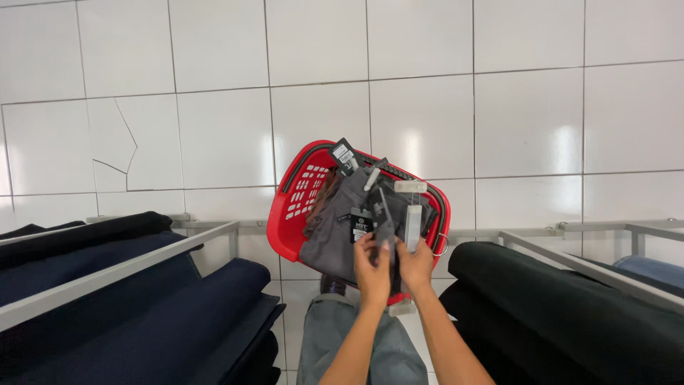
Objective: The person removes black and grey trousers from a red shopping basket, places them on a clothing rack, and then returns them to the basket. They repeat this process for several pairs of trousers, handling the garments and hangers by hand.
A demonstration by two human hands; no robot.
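Both hands cover the lower part of the grey folded trousers [335, 228] in the red plastic basket [299, 192]. What the left hand [372, 267] and right hand [415, 262] pinch together is too small to tell.

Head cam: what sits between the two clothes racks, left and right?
Between the left rack and the right rack, the head view shows a red basket of grey clothes, both hands on it: left hand, right hand.
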